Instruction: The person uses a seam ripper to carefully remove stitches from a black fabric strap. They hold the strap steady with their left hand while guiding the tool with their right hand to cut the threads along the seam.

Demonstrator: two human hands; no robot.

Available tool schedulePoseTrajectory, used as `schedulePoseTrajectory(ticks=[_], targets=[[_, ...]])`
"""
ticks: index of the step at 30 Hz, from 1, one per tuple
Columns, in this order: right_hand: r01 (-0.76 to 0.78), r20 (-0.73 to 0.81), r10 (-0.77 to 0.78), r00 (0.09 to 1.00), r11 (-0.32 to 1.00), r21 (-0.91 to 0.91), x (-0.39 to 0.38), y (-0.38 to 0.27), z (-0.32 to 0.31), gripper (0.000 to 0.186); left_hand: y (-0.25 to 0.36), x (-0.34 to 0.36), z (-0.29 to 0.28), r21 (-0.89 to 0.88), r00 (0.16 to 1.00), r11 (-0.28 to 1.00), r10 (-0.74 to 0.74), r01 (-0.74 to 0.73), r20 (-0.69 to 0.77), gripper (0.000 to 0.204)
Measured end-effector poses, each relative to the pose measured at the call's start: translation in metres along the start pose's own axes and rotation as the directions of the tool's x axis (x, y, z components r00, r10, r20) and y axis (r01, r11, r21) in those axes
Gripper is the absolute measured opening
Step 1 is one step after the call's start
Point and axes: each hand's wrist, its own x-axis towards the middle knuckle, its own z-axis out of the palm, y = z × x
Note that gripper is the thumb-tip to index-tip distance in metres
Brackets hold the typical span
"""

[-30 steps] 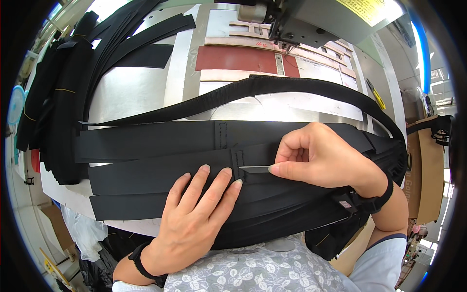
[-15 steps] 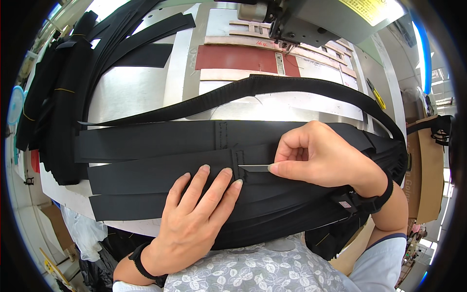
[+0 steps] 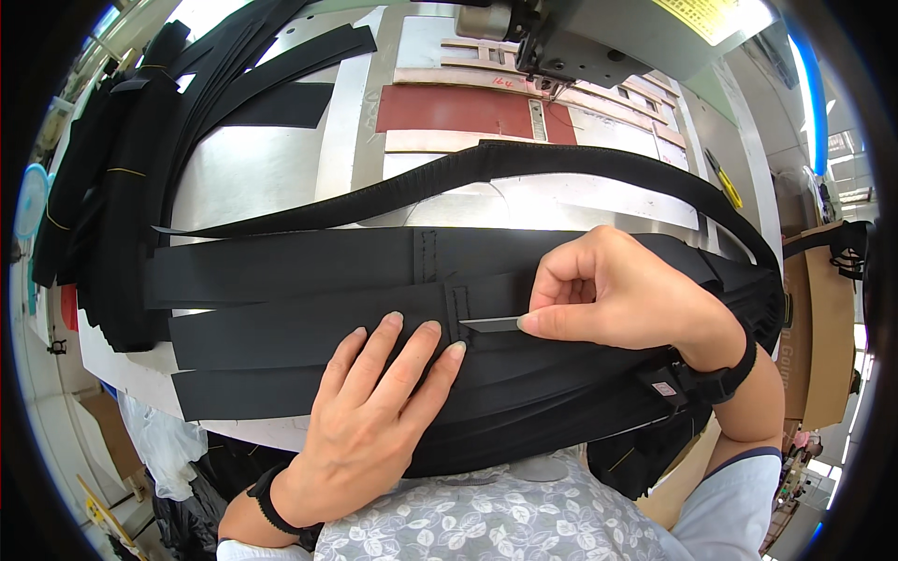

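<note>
Several black fabric strips lie side by side in front of me, with stitched seams across their middles. My left hand rests flat on them, fingers spread, the fingertips just left of a stitched seam. Pinched between thumb and curled fingers of my right hand is a thin, pointed metal blade. The blade points left, and its tip meets the seam beside my left fingertips. Whether the tip is under a thread is too small to tell.
Beyond the strips, a long black band arches across the table. A sewing machine head stands at the back. Yellow-handled snips lie at the right. Bundled black strips are stacked at the left, and a cardboard box stands off the right edge.
The left ends of the strips have shifted very slightly away from me. Both hands keep almost the same place, and the blade is still at the seam.
</note>
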Motion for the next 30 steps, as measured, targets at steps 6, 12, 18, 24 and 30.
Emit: schedulePoseTrajectory(ticks=[6,12,18,24,30], targets=[[0.002,-0.035,-0.003,0.999,0.999,-0.04,0.0,-0.002,0.003,0.017,-0.001,-0.001,0.001,-0.003,1.0,1.0,0.01,-0.01,-0.021,0.044],[0.076,-0.125,-0.089,0.988,0.991,-0.106,0.003,-0.003,0.013,0.018,0.0,0.0,0.0,0.002,1.0,1.0,0.01,-0.01,-0.028,0.042],[0.027,-0.02,-0.027,0.999,1.0,0.008,0.001,0.003,0.0,0.016,-0.001,0.001,0.0,-0.021,0.999,1.0,0.003,-0.004,-0.033,0.037],[0.04,0.028,-0.038,0.999,0.997,-0.069,0.0,-0.002,-0.001,0.017,-0.002,-0.002,0.002,-0.022,0.998,1.0,-0.004,0.003,-0.065,0.031],[0.029,-0.006,-0.03,1.0,0.994,-0.101,0.0,-0.003,0.004,0.017,-0.002,-0.002,0.003,-0.022,0.997,1.0,-0.005,0.004,-0.073,0.031]])
